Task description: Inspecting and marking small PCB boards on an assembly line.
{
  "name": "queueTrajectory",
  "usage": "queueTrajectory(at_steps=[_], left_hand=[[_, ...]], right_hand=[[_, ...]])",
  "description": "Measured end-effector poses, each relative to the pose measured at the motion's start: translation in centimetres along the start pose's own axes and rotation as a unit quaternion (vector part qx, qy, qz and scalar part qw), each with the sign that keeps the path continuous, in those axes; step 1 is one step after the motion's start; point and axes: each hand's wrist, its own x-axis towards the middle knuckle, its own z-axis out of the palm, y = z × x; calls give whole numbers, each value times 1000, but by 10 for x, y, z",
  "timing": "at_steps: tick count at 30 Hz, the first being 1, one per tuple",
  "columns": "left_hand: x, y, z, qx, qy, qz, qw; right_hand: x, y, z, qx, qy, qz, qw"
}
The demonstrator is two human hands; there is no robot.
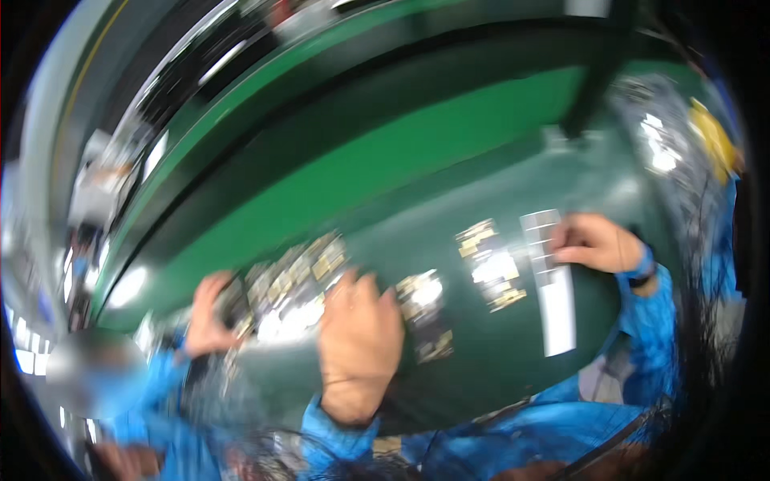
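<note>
Glossy gold-and-dark pieces (293,276) lay clustered beside the left hand (361,341), whose grip could not be told. On the smooth dark-green surface (491,361), a white-and-grey segmented strip (555,309) met the right hand (603,243), pinch unclear; light edge handling seemed advisable.

Shows the back of the left hand (361,341), with fingers close together and pointing away — too blurred at the tips to read. Points the right hand (597,240) leftward, with fingers bent and thumb below them. Extends both forearms (654,317) in blue sleeves (337,439) — well apart.
</note>
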Motion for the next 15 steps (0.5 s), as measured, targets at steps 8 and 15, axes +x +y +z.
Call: queueTrajectory(at_steps=[8,15], left_hand=[[-2,50,69,-266,-23,145,953],[23,99,95,-232,16,260,937]], right_hand=[[52,33,35,69,-52,-198,976],[48,36,29,39,-27,-202,978]])
